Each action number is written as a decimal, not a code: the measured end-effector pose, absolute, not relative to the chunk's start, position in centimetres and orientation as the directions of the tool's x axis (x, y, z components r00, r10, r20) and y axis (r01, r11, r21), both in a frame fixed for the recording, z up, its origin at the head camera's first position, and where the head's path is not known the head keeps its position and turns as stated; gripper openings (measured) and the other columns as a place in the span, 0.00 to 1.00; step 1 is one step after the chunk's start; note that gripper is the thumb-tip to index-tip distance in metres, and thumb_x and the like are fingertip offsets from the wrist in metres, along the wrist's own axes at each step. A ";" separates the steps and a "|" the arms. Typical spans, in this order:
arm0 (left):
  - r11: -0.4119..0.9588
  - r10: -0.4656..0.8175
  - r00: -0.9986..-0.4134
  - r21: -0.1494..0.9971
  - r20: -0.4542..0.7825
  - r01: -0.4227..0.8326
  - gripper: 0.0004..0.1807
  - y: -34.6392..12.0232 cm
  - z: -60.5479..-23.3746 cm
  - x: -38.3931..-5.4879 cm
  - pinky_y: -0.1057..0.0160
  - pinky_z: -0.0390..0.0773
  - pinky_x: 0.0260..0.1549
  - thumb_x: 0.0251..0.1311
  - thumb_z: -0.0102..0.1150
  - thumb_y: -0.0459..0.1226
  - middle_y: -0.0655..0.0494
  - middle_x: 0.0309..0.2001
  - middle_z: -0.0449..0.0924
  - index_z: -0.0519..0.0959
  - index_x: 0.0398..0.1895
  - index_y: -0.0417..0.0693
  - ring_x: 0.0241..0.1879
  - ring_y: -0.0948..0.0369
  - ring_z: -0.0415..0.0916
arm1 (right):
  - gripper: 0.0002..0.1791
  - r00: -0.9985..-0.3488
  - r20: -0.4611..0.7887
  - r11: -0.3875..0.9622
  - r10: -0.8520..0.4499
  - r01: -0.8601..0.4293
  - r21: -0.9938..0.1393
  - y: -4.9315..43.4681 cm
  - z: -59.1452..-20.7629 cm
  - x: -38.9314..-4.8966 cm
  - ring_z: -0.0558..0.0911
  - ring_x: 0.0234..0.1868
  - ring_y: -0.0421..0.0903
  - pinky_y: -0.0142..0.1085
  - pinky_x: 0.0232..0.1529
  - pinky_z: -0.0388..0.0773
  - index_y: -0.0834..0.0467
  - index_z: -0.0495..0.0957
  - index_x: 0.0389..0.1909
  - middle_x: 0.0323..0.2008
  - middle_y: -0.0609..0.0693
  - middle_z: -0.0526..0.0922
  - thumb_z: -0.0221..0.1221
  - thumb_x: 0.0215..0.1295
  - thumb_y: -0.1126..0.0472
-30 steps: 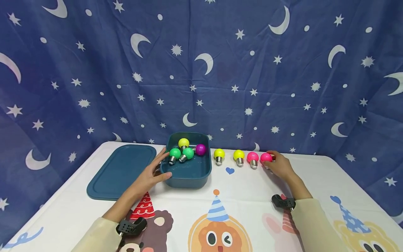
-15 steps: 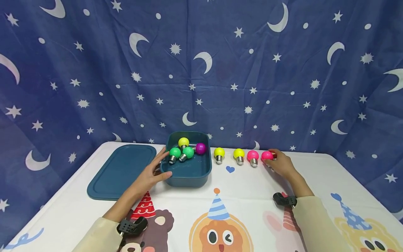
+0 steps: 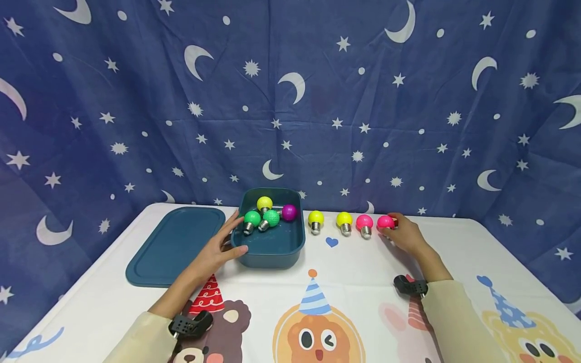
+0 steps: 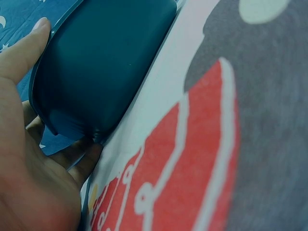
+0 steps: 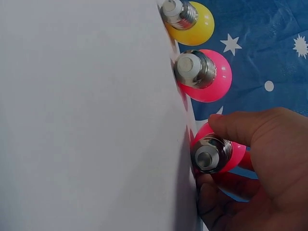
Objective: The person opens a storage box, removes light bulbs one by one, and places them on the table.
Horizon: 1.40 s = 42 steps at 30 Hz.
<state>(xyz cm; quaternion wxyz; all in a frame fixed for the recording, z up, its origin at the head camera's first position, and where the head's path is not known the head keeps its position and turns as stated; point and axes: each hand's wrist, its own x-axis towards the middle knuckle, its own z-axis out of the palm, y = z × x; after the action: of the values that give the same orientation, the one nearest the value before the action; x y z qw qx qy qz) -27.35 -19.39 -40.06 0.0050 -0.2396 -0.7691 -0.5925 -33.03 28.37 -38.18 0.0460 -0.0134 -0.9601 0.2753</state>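
Observation:
My left hand (image 3: 217, 252) holds the left side of the dark teal plastic box (image 3: 271, 260), thumb over the rim and the other fingers along the outer wall. Inside the box lie a yellow light bulb (image 3: 265, 203), two green light bulbs (image 3: 252, 219) and a purple light bulb (image 3: 289, 212). At the right end of a row of bulbs, my right hand (image 3: 406, 234) pinches a pink light bulb (image 5: 237, 155) between thumb and fingers, its metal base turned toward the right wrist camera. Another pink light bulb (image 3: 364, 222) lies just left of it.
Two yellow light bulbs (image 3: 344, 220) lie farther left in the row, right of the box. A flat teal lid (image 3: 174, 247) rests on the white printed tablecloth (image 3: 363, 297) at the left. Behind the table hangs a blue curtain (image 3: 317, 151) with moons and stars.
The right hand has shifted slightly right with the pink light bulb, widening the gap to the other pink one. The left hand stays on the box. The head view has tilted a little.

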 end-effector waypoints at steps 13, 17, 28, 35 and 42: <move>0.195 0.359 -0.889 0.908 0.285 0.370 0.41 -19.4 -39.8 -27.5 0.40 0.52 0.64 0.63 0.60 0.38 0.56 0.76 0.34 0.51 0.75 0.45 0.71 0.39 0.43 | 0.38 -0.995 0.071 0.852 0.066 0.019 -0.523 28.4 -38.0 -33.3 0.72 0.54 0.66 0.54 0.52 0.74 0.71 0.57 0.66 0.57 0.74 0.68 0.58 0.65 0.52; 0.198 0.358 -0.890 0.908 0.284 0.370 0.41 -19.4 -39.8 -27.4 0.40 0.52 0.64 0.63 0.60 0.38 0.54 0.76 0.33 0.51 0.75 0.45 0.71 0.39 0.43 | 0.38 -0.996 0.066 0.854 0.068 0.023 -0.520 28.4 -38.0 -33.3 0.71 0.55 0.67 0.55 0.53 0.73 0.72 0.57 0.66 0.58 0.74 0.67 0.59 0.65 0.52; 0.196 0.359 -0.890 0.909 0.282 0.367 0.40 -19.3 -39.9 -27.2 0.39 0.53 0.63 0.62 0.60 0.37 0.53 0.76 0.33 0.52 0.75 0.44 0.70 0.38 0.43 | 0.39 -0.995 0.057 0.851 0.081 0.039 -0.524 28.5 -38.1 -33.3 0.70 0.56 0.68 0.55 0.53 0.73 0.73 0.56 0.66 0.58 0.75 0.67 0.60 0.64 0.52; 0.203 0.355 -0.892 0.908 0.280 0.366 0.40 -19.4 -39.9 -27.2 0.40 0.53 0.64 0.63 0.60 0.38 0.54 0.76 0.34 0.51 0.75 0.45 0.71 0.38 0.43 | 0.38 -0.994 0.072 0.856 0.078 0.030 -0.516 28.5 -38.0 -33.2 0.72 0.53 0.67 0.54 0.51 0.74 0.74 0.57 0.65 0.56 0.75 0.68 0.60 0.64 0.53; 0.201 0.357 -0.891 0.908 0.281 0.367 0.40 -19.3 -39.9 -27.2 0.40 0.53 0.64 0.62 0.60 0.38 0.53 0.76 0.34 0.52 0.75 0.45 0.70 0.38 0.44 | 0.38 -0.994 0.081 0.853 0.076 0.023 -0.522 28.6 -37.9 -33.1 0.75 0.49 0.66 0.53 0.48 0.77 0.74 0.57 0.64 0.55 0.75 0.69 0.61 0.63 0.55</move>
<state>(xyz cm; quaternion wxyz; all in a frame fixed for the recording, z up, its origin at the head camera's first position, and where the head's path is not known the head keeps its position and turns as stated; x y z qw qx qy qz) -27.21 -19.33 -39.94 0.0042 -0.2335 -0.7748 -0.5875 -33.05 28.60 -37.94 0.0493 -0.0256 -0.9612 0.2701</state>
